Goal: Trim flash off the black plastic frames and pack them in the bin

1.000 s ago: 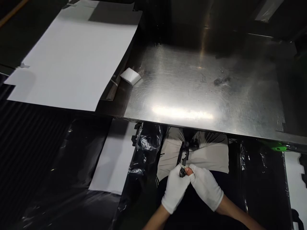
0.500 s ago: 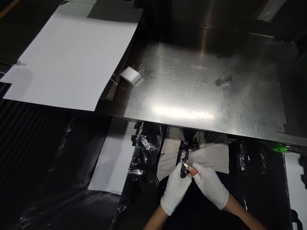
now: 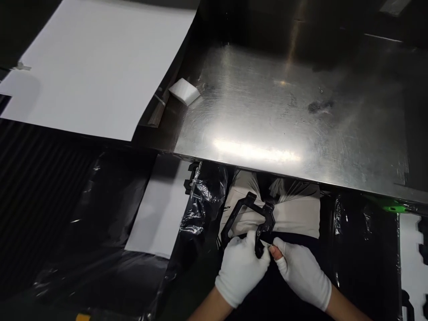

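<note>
My left hand (image 3: 243, 266), in a white glove, grips a black plastic frame (image 3: 233, 214) by its near end. The part has angled arms and an open middle, and it is held above my lap. My right hand (image 3: 301, 269), gloved with the thumb tip bare, pinches a small pointed blade (image 3: 266, 243). The blade's tip lies at the edge of the black part, close to my left fingers. Most of the blade's handle is hidden inside my right hand.
In front is a metal tabletop (image 3: 254, 116), with a folded white pad (image 3: 185, 92) near its left side. A large white sheet (image 3: 100, 67) lies at upper left. Black plastic film (image 3: 203, 196) and more black parts (image 3: 191, 178) flank my lap.
The black frame has turned from nearly edge-on to showing its open outline. Both hands have come slightly lower in view, the right one a little to the right. The blade stays at the part.
</note>
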The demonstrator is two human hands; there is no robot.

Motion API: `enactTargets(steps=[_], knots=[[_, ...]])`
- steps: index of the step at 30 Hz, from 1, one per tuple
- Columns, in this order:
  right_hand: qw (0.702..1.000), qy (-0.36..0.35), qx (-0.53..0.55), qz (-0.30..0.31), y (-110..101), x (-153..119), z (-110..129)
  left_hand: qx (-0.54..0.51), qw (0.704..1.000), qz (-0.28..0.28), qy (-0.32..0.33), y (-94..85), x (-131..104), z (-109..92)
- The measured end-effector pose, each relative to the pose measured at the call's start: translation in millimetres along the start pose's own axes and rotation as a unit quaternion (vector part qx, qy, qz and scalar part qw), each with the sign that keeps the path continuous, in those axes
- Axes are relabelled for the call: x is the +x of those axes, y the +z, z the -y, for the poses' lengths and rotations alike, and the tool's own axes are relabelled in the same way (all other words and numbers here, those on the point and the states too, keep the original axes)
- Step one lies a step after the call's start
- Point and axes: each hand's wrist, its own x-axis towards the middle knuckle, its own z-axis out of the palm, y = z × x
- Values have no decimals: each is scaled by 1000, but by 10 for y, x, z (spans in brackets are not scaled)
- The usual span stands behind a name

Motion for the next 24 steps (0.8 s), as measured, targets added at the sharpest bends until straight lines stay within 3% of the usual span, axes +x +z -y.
enactTargets(steps=[6, 24], knots=[[996, 22, -84, 16, 8, 26, 18, 18, 1000, 4, -3, 45, -18, 13], [994, 42, -86, 53, -69, -3, 41, 79, 995, -49, 42, 54, -11, -74]])
